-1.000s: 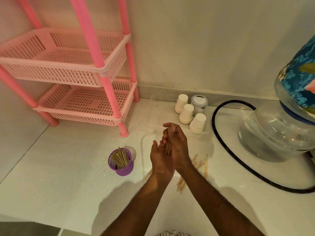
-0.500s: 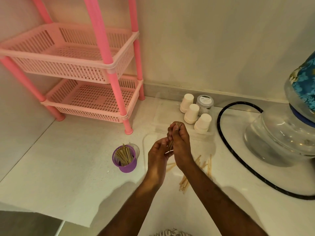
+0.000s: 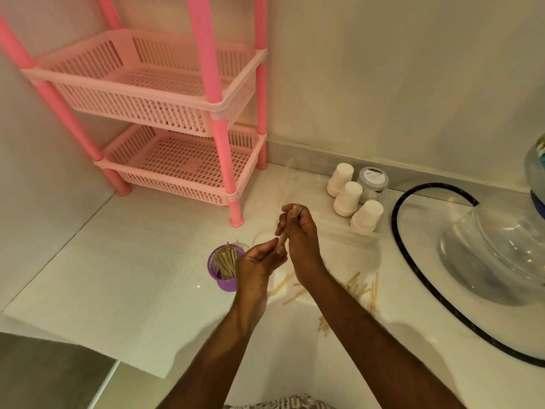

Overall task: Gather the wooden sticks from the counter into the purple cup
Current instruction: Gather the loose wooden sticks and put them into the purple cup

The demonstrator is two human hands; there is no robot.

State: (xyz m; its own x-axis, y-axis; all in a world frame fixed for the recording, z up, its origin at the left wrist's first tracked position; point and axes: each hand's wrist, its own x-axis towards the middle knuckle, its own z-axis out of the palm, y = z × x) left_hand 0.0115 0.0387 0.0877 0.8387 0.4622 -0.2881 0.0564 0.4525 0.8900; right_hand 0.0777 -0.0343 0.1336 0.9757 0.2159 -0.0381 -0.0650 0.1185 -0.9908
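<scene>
sticks: matt wood | cup: ribbed purple plastic | counter: glossy white

— What's my feed giving you for the room?

— I see plain cream walls meeting in a corner at the left, warm dim light over everything. A white counter runs to a pale grey upstand along the back wall.

— Any furniture?

— A pink two-tier rack with slotted baskets stands on the counter in that corner. Near the upstand I've got three white paper cups upside down beside a small lidded jar. A black hose curves across the counter at the right, around a clear glass vessel.
</scene>
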